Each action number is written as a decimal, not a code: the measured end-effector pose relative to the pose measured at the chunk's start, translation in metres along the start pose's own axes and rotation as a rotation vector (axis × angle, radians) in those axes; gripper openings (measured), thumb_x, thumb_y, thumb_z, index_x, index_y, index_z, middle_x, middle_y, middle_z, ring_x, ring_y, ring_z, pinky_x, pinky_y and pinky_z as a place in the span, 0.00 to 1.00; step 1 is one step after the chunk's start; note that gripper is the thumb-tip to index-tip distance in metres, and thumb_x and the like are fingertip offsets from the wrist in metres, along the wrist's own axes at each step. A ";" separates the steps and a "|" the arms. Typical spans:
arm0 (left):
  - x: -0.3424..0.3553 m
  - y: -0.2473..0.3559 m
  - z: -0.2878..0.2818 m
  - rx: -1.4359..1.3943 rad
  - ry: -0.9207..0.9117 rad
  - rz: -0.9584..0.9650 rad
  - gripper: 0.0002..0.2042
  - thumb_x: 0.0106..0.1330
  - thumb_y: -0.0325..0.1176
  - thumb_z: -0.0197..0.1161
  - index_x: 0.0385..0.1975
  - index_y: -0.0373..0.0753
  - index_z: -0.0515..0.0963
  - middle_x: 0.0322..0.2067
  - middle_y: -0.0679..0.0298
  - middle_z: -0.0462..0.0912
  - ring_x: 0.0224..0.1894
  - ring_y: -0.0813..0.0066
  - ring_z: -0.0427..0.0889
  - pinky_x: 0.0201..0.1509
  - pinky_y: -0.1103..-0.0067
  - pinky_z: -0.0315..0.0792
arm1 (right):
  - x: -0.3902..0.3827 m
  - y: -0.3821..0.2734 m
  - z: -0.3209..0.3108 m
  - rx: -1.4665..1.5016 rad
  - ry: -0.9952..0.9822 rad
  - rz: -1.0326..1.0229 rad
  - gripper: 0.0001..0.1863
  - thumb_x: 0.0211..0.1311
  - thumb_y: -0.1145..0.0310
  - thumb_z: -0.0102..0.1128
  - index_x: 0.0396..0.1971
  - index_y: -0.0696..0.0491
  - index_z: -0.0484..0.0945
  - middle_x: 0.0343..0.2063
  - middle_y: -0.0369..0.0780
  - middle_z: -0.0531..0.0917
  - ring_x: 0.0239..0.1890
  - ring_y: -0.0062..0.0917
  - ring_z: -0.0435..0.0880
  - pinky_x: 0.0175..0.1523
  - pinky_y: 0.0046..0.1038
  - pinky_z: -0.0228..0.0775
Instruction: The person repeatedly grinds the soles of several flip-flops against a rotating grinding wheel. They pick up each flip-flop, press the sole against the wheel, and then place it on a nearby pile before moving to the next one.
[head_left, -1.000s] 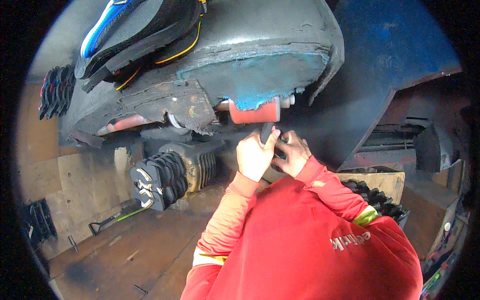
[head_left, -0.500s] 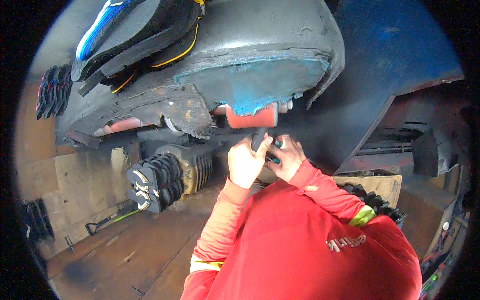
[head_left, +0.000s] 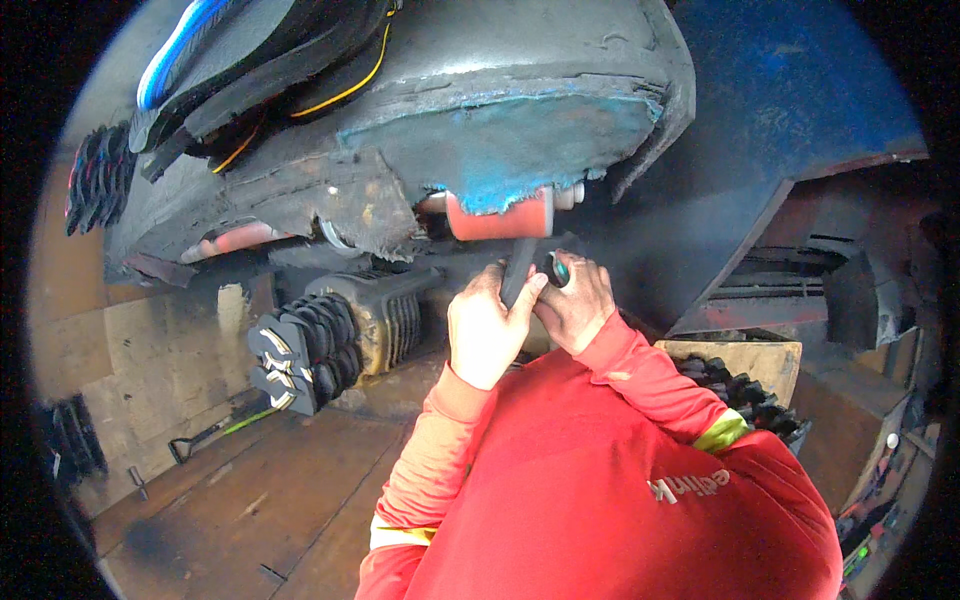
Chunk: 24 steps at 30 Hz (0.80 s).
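Note:
My left hand [head_left: 483, 325] is closed on a dark, flat, sole-like piece [head_left: 518, 268], seen nearly edge-on, with the thumb pressed along it. The piece's far end meets the lower edge of a red roller [head_left: 505, 222], or lies just under it; I cannot tell if they touch. Close beside, my right hand [head_left: 583, 308] has its fingers curled at the near part of the same piece. A bit of teal [head_left: 561, 269] shows between the right fingers; what it belongs to is hidden. Over the roller hangs a ragged blue-grey cloth [head_left: 500, 140] on a dusty machine hood [head_left: 520, 40].
Black soles [head_left: 270, 75] lie on the hood at upper left. Stacked dark soles [head_left: 305, 350] stand below it on the left. At right, a wooden box [head_left: 775, 368] sits by more black pieces, below a blue metal panel [head_left: 790, 100]. A handled tool [head_left: 205, 440] lies on the brown floor.
My hands sit a little farther from the roller, and more of the dark piece shows above the fingers. Less teal is visible at the right hand. The whole view has shifted slightly.

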<state>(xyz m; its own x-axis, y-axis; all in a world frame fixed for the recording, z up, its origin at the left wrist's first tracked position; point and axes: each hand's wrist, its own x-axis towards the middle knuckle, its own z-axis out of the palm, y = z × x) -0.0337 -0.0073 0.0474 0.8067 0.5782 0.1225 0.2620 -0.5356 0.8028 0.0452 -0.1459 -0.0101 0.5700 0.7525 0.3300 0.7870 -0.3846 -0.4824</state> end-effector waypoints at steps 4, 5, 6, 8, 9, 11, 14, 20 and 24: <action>0.012 -0.006 0.004 0.183 -0.109 -0.065 0.20 0.66 0.47 0.69 0.31 0.32 0.83 0.24 0.44 0.83 0.28 0.47 0.86 0.31 0.63 0.77 | 0.000 -0.002 0.002 0.113 -0.207 0.153 0.32 0.55 0.60 0.69 0.63 0.28 0.73 0.55 0.43 0.76 0.53 0.44 0.77 0.50 0.53 0.68; 0.014 -0.008 0.005 0.119 -0.093 -0.064 0.20 0.66 0.47 0.69 0.29 0.32 0.82 0.23 0.44 0.82 0.27 0.47 0.86 0.29 0.63 0.77 | -0.001 -0.003 0.001 0.111 -0.240 0.162 0.33 0.56 0.59 0.69 0.64 0.28 0.73 0.55 0.44 0.76 0.54 0.44 0.77 0.50 0.53 0.68; 0.014 -0.009 0.006 0.090 -0.058 -0.014 0.20 0.66 0.48 0.69 0.28 0.32 0.82 0.22 0.45 0.82 0.26 0.47 0.85 0.29 0.64 0.76 | -0.001 -0.002 0.000 0.103 -0.242 0.175 0.33 0.56 0.59 0.69 0.65 0.27 0.72 0.56 0.44 0.76 0.54 0.44 0.77 0.50 0.53 0.68; 0.013 -0.010 0.006 0.037 -0.040 0.011 0.20 0.66 0.48 0.69 0.28 0.33 0.81 0.22 0.45 0.81 0.25 0.47 0.85 0.28 0.64 0.76 | -0.001 -0.001 -0.001 0.066 -0.202 0.130 0.32 0.58 0.58 0.67 0.65 0.27 0.72 0.56 0.44 0.76 0.56 0.45 0.76 0.51 0.54 0.68; 0.011 -0.009 0.005 0.050 -0.073 -0.047 0.20 0.66 0.48 0.69 0.28 0.33 0.81 0.22 0.45 0.81 0.24 0.48 0.85 0.27 0.66 0.75 | -0.001 0.000 -0.001 0.053 -0.190 0.127 0.31 0.59 0.57 0.67 0.65 0.26 0.72 0.56 0.45 0.76 0.56 0.45 0.77 0.51 0.53 0.68; 0.004 -0.005 0.002 0.051 -0.047 -0.026 0.19 0.66 0.46 0.70 0.30 0.32 0.82 0.23 0.46 0.82 0.26 0.49 0.86 0.29 0.67 0.76 | -0.001 0.001 0.003 0.064 -0.152 0.116 0.28 0.58 0.59 0.68 0.61 0.30 0.75 0.57 0.46 0.76 0.55 0.46 0.77 0.53 0.51 0.69; -0.008 0.000 -0.006 -0.006 -0.104 -0.119 0.15 0.66 0.39 0.71 0.43 0.32 0.83 0.37 0.50 0.86 0.39 0.59 0.87 0.43 0.69 0.78 | -0.005 0.005 0.012 0.086 -0.039 0.081 0.25 0.55 0.65 0.71 0.55 0.40 0.81 0.58 0.49 0.74 0.55 0.46 0.77 0.55 0.46 0.69; -0.026 -0.009 -0.022 0.036 0.082 -0.040 0.23 0.62 0.36 0.75 0.52 0.29 0.80 0.46 0.45 0.86 0.48 0.56 0.87 0.53 0.69 0.78 | -0.034 0.016 0.020 0.391 0.096 0.013 0.40 0.64 0.63 0.67 0.73 0.52 0.60 0.68 0.58 0.62 0.67 0.52 0.68 0.69 0.46 0.62; -0.039 -0.010 -0.034 0.068 0.064 0.020 0.19 0.61 0.34 0.75 0.48 0.29 0.80 0.44 0.47 0.86 0.46 0.54 0.87 0.52 0.68 0.78 | -0.027 0.032 0.038 1.757 -0.004 1.712 0.64 0.59 0.34 0.66 0.79 0.47 0.33 0.71 0.64 0.52 0.74 0.50 0.58 0.74 0.47 0.57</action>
<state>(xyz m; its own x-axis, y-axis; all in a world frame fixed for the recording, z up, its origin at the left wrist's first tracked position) -0.0859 -0.0030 0.0545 0.7771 0.6041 0.1767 0.2834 -0.5865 0.7587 0.0458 -0.1583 -0.0655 0.2159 0.4072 -0.8874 -0.9686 0.2037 -0.1422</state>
